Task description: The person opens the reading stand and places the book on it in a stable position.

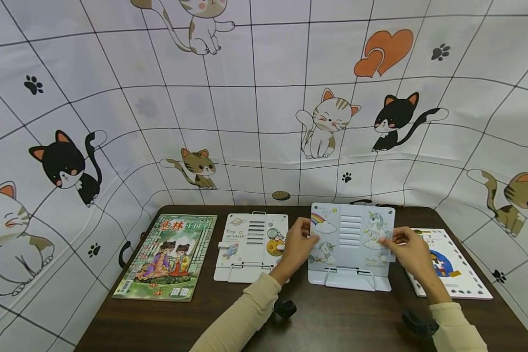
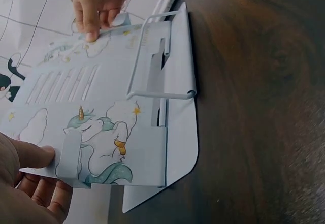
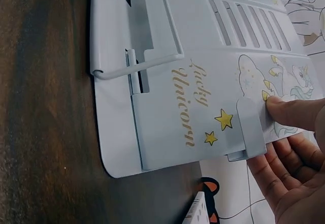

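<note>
A white metal book stand [image 1: 349, 230] with unicorns, clouds and a rainbow stands tilted up on the table, a wire bar [image 2: 137, 66] along its lower front. My left hand [image 1: 296, 244] pinches its left edge, thumb on the printed face and fingers behind. On the opposite edge my right hand [image 1: 415, 254] has the same pinch. In the right wrist view, a folded side clip [image 3: 251, 127] sits just below my right thumb, and the words "Lucky Unicorn" show on the panel. A second book stand [image 1: 235, 252] with a planet and rocket print is partly hidden behind my left hand.
A green illustrated magazine [image 1: 171, 259] lies at the left of the dark wooden table [image 1: 334, 322]. At the right lies a white book [image 1: 471, 274], partly behind my right hand. A cat-print cloth [image 1: 273, 107] hangs close behind the table's back edge.
</note>
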A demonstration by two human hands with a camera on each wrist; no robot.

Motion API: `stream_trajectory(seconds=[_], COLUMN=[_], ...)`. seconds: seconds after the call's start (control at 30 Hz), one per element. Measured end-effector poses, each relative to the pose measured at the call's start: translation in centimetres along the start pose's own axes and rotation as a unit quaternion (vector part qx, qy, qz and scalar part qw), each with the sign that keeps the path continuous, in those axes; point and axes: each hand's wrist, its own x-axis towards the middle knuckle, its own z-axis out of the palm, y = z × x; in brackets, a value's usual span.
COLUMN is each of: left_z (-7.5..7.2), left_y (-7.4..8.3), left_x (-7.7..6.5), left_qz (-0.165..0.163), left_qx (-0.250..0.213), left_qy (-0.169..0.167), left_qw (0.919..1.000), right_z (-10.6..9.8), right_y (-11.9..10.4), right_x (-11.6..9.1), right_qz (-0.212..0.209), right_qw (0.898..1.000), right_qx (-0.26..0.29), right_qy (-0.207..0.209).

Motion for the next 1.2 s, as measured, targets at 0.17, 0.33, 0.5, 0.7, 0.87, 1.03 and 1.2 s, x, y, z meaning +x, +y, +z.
stream_trajectory(seconds=[0.17,0.33,0.5,0.7,0.87,1.03,1.2], left_z=[-0.3,-0.6,-0.9,-1.3,-1.4,-1.3,-1.2], left_y=[-0.1,0.0,0.1,0.5,0.6,0.4,0.4], left_x=[0.6,1.5,2.5,3.7,4.5,5.2,5.6], left_qz=[0.002,0.004,0.016,0.022,0.032,0.037,0.039], left_qx=[0.012,0.025,0.04,0.049,0.055,0.061,0.052], left_qy=[-0.001,-0.001,-0.009,-0.022,-0.027,-0.029,-0.032], left_qw=[0.9999,0.9997,0.999,0.9983,0.9976,0.997,0.9974], right_z=[0.0,0.1,0.5,1.3,2.1,3.4,4.9], right_y=[0.2,0.0,-0.2,-0.6,-1.5,-2.6,-4.5], right_x=[-0.4,-1.2,-2.0,-2.8,-3.6,-4.5,-5.4], right_qz=[-0.004,-0.013,-0.053,-0.156,-0.237,-0.314,-0.358], right_qw=[1.0,1.0,0.998,0.987,0.97,0.947,0.931], right_qx=[0.004,0.006,0.014,0.039,0.059,0.058,0.07], right_qy=[-0.004,-0.003,0.013,0.009,0.003,0.032,0.026])
